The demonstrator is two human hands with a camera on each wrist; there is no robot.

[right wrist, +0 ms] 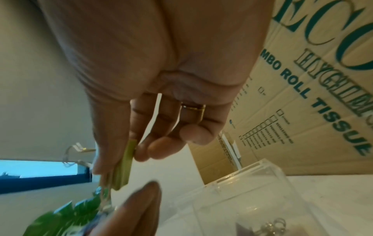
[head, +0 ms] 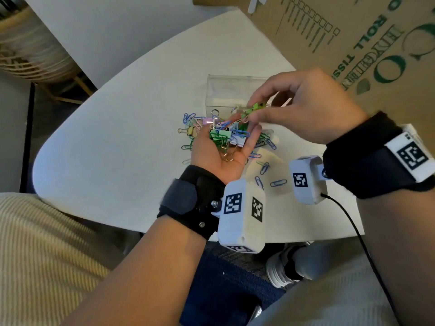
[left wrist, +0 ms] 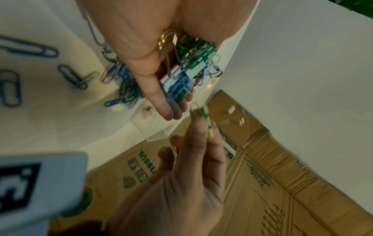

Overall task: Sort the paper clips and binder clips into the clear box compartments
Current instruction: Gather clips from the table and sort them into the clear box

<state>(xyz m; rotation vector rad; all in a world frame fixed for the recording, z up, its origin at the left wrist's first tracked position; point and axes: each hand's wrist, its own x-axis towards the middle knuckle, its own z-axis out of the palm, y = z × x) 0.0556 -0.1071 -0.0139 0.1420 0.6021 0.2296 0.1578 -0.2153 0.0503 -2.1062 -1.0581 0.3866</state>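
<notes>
My left hand (head: 231,137) lies palm up above the table and carries a heap of coloured paper clips and binder clips (head: 226,135); its fingers (left wrist: 161,99) reach out nearly straight under the heap (left wrist: 187,71). My right hand (head: 254,109) pinches one light green binder clip (head: 253,107) between thumb and forefinger, just above the left fingertips and in front of the clear box (head: 226,90). The right wrist view shows the green clip (right wrist: 124,166) hanging from the pinch, and the clear box (right wrist: 252,188) below right with a metal-handled clip (right wrist: 272,226) inside.
More paper clips (head: 264,168) lie loose on the white table (head: 117,142), under and to the right of my left hand. A large cardboard box (head: 364,43) stands right behind the clear box. The table edge runs close to my lap.
</notes>
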